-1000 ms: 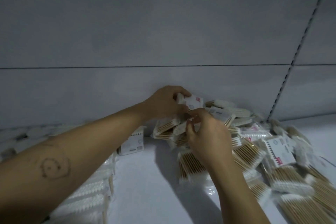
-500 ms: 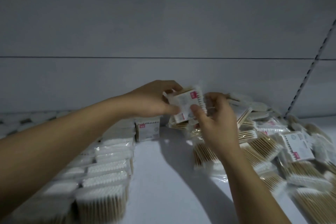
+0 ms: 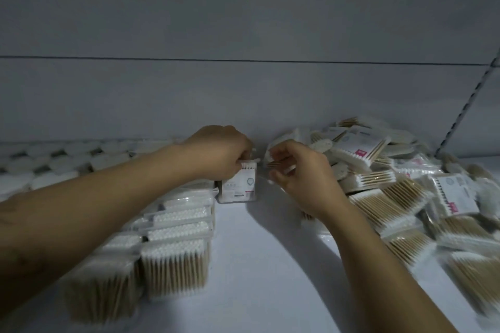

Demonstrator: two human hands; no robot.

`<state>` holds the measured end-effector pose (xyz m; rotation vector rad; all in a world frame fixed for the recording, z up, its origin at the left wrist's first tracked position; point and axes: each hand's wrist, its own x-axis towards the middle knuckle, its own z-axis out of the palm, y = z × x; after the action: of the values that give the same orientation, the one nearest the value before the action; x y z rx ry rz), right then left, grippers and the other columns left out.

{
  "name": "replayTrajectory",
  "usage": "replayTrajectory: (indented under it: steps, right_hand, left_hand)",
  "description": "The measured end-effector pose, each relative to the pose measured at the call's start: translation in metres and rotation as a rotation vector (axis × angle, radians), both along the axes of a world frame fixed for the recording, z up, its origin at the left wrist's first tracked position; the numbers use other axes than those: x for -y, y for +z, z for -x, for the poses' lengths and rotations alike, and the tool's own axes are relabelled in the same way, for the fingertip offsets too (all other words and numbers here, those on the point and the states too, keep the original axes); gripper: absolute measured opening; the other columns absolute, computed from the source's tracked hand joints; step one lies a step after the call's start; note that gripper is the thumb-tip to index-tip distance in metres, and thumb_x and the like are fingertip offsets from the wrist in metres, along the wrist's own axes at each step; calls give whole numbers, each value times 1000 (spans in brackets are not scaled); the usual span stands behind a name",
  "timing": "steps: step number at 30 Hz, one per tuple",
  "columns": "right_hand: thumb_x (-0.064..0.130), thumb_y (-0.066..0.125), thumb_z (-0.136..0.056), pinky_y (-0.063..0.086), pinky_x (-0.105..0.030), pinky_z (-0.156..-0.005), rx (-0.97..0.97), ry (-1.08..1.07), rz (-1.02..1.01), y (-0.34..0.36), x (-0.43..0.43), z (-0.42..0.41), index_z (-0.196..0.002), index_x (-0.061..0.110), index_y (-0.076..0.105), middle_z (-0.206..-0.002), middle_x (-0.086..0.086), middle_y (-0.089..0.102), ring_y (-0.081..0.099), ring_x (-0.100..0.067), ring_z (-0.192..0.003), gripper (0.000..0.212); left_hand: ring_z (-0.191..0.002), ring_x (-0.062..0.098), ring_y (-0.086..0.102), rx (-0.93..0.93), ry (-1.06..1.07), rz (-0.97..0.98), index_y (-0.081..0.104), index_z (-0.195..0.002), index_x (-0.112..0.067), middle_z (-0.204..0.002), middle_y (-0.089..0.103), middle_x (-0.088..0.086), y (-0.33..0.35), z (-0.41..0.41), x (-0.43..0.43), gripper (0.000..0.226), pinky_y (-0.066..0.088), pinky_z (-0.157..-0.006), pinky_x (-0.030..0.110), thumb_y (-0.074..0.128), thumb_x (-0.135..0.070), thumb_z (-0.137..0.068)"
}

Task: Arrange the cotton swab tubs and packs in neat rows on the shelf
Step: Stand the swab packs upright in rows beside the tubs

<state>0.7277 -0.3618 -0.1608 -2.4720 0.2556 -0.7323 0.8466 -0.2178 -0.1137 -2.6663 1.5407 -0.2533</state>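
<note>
My left hand (image 3: pixel 220 153) grips the top of an upright cotton swab pack (image 3: pixel 238 186) with a white label, standing at the back end of a row of packs (image 3: pixel 178 227) near the shelf's back wall. My right hand (image 3: pixel 300 178) is just to the right, fingers curled round a clear-wrapped pack (image 3: pixel 276 163) at the edge of the loose heap (image 3: pixel 400 197). Upright packs with wooden sticks (image 3: pixel 176 267) stand at the front of the row.
Round white tubs (image 3: pixel 54 162) line the back left of the shelf. The white shelf floor (image 3: pixel 257 265) runs between the row and the heap. A slotted metal upright (image 3: pixel 470 100) rises at the right by the grey back wall.
My left hand carried the labelled pack left and down and stood it at the back of the row. My right hand went back to the heap and took hold of another pack.
</note>
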Motion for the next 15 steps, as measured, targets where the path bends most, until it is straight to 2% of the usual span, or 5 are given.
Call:
replayTrajectory:
  steps: [2,5,9,12,15]
  right_hand:
    - [12,72,-75,54,-39,-80,11,-9,20,0,4,1,-103,19,67,-95,5,69,65,-15,-86,29]
    - [11,70,-77,54,-32,-77,55,-30,20,3,6,4,-98,23,68,-85,13,65,63,-6,-79,24]
    - [15,69,-81,54,-31,-76,86,-43,2,11,7,7,-102,21,68,-83,12,67,64,-5,-77,21]
    - [16,69,-82,54,-34,-75,86,-55,15,13,7,9,-103,22,67,-82,14,66,63,-5,-76,22]
    - [18,69,-82,54,-35,-76,94,-102,24,18,12,13,-104,22,67,-81,14,65,64,-9,-75,23]
  left_hand:
    - [-93,28,59,51,23,-2,56,-90,-27,-101,61,1,-3,-3,1,9,33,-67,27,58,-21,-83]
    - [-100,25,58,104,20,12,62,-104,-22,-110,63,2,-4,-5,3,20,29,-71,25,57,-21,-85]
    - [-101,24,58,151,11,-11,61,-101,-23,-107,63,0,-5,-8,3,17,37,-81,29,58,-21,-84]
    - [-99,25,59,95,57,-70,61,-100,-22,-106,64,2,1,-8,8,17,42,-80,29,61,-19,-82]
    - [-99,24,60,26,114,-175,65,-105,-18,-104,65,1,15,-4,14,26,46,-84,29,66,-35,-84]
